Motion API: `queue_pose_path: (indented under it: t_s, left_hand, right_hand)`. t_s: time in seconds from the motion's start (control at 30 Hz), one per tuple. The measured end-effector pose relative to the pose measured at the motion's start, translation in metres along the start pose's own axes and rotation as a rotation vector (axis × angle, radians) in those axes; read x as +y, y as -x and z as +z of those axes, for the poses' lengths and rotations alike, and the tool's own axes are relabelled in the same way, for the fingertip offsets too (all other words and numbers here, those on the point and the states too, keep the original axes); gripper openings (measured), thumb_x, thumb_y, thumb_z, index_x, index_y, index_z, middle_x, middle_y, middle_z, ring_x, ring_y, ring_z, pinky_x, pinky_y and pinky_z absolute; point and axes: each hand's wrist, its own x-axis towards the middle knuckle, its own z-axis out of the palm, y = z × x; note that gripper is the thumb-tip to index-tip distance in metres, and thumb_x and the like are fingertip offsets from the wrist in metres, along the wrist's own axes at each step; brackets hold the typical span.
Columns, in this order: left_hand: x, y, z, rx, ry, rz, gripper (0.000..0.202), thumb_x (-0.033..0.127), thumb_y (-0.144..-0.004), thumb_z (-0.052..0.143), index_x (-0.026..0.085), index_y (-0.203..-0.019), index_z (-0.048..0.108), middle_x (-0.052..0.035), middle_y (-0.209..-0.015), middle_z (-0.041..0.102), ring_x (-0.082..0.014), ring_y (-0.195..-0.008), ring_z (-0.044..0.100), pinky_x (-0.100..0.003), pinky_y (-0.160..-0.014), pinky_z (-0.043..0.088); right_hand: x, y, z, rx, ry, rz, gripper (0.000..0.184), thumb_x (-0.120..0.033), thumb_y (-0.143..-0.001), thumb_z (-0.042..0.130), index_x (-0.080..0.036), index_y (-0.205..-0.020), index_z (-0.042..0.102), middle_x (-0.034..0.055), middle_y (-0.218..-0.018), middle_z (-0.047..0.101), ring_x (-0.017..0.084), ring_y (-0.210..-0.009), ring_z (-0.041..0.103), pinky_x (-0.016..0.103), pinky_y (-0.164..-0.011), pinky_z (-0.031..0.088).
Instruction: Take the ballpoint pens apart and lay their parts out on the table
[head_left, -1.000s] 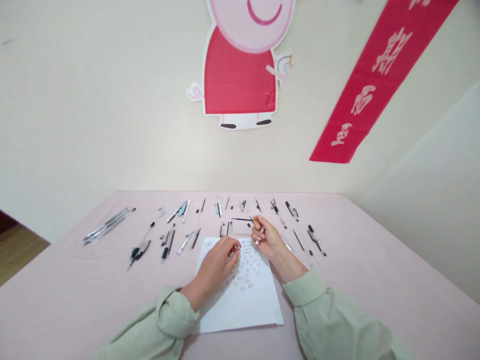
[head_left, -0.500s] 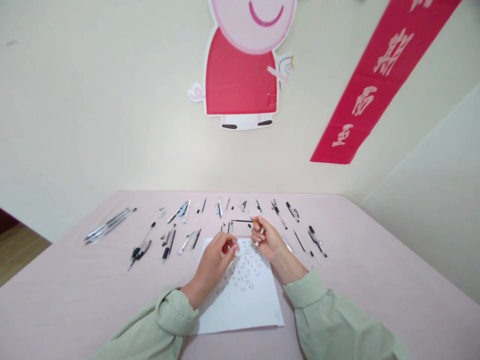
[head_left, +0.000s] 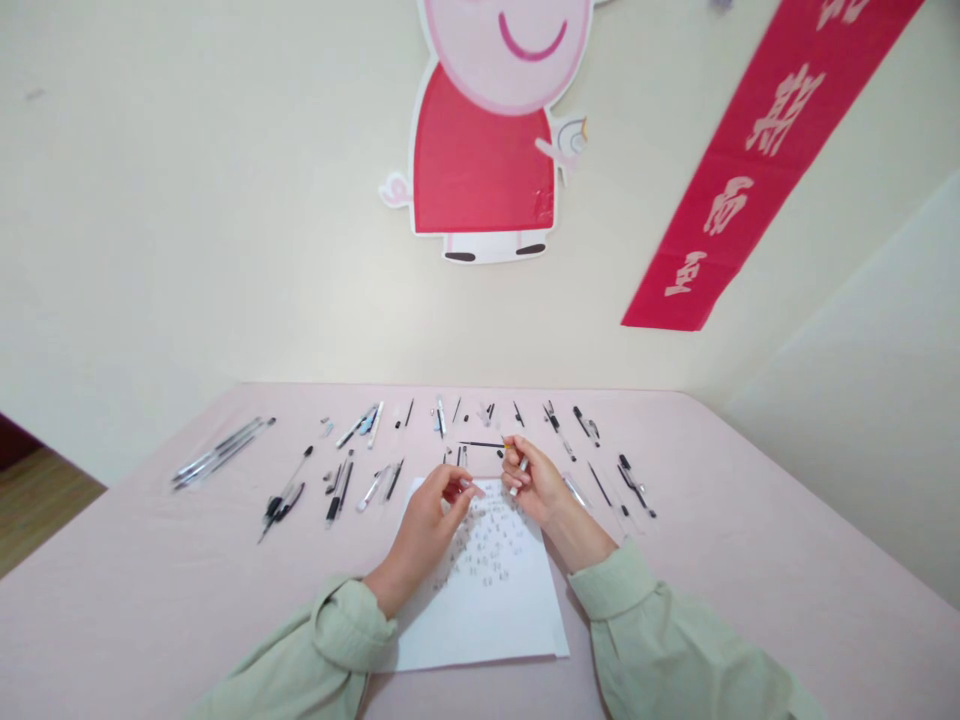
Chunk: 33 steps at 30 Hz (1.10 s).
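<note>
Nearest the camera, two pale green sleeves [head_left: 637, 620] came in low, and between them lay a white sheet of paper [head_left: 495, 620] with faint scribbles across its upper half. Over that sheet sat the left hand [head_left: 429, 520], thumb and forefinger drawn together in a tight pinch; whatever was between them was too small to make out. Just beyond the paper's far edge, the right hand [head_left: 536, 482] pinched one end of a thin black pen refill [head_left: 480, 444] in its fingertips. The refill stuck out level towards the left, raised just above the worktop [head_left: 750, 560], and something small and pale also showed under the fingers.

That refill looked feather-light and slender, likely to bend a little if squeezed and to roll away if set down. A fingertip pinch close to one end, as here, looked right, and well clear of the inky tip.

Around the hands, pen parts [head_left: 337, 485] lay in loose rows: barrels, caps and refills. A bundle of pens [head_left: 219, 452] lay well apart at the far left. The pink worktop cloth was smooth and flat. Behind it rose a cream wall [head_left: 187, 200] with a cartoon pig cut-out [head_left: 484, 150] and a slanting red banner [head_left: 739, 180]. A strip of wooden floor [head_left: 37, 500] showed at the left.
</note>
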Motion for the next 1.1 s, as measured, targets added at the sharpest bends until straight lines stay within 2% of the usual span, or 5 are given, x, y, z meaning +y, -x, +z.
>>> queue_pose_path:
  t_s: [0.23,0.43,0.67,0.9,1.1]
  left_hand:
    - [-0.009,-0.011,0.0,0.126,0.387,-0.277,0.021,0.034,-0.075,0.062,0.018,-0.087,0.055,-0.0026,-0.082,0.063,-0.0156,-0.076,0.059,-0.028,-0.07,0.046]
    - [-0.003,-0.012,-0.004,0.19,0.569,-0.362,0.036,0.034,-0.071,0.068,0.017,-0.102,0.064,-0.0024,-0.084,0.064,-0.0117,-0.07,0.055,-0.026,-0.07,0.046]
    - [0.001,-0.015,-0.008,0.205,0.904,-0.475,0.032,0.039,-0.063,0.077,0.014,-0.082,0.069,0.0016,-0.069,0.059,-0.0068,-0.06,0.049,-0.018,-0.061,0.043]
    - [-0.001,-0.014,-0.007,0.127,0.778,-0.405,0.027,0.041,-0.073,0.066,0.014,-0.073,0.068,0.0009,-0.067,0.056,-0.007,-0.057,0.043,-0.019,-0.056,0.038]
    - [-0.001,-0.009,-0.001,-0.006,0.49,-0.44,0.021,0.036,-0.076,0.061,0.016,-0.07,0.062,0.0013,-0.061,0.057,-0.0084,-0.051,0.039,-0.022,-0.051,0.031]
  right_hand:
    - [0.002,0.008,0.011,-0.158,0.184,0.046,0.015,-0.028,-0.075,0.065,-0.019,-0.087,0.062,-0.0088,-0.051,0.045,0.002,-0.037,0.017,0.015,-0.036,0.019]
    - [0.009,0.013,0.017,-0.186,0.372,0.056,0.017,-0.032,-0.077,0.062,-0.018,-0.085,0.058,-0.0102,-0.046,0.041,0.004,-0.036,0.019,0.017,-0.035,0.02]
    - [0.006,0.022,0.025,-0.281,0.491,0.187,0.025,-0.042,-0.077,0.063,-0.019,-0.081,0.053,-0.0106,-0.046,0.039,0.004,-0.036,0.019,0.017,-0.035,0.017]
    - [0.007,0.011,0.017,0.019,0.367,0.152,0.024,-0.035,-0.075,0.064,-0.019,-0.091,0.057,-0.0036,-0.067,0.056,0.003,-0.041,0.032,0.016,-0.037,0.019]
    - [0.009,0.013,0.023,0.044,0.232,0.093,0.023,-0.019,-0.067,0.065,-0.018,-0.09,0.06,0.0043,-0.081,0.068,0.012,-0.067,0.06,0.025,-0.063,0.048]
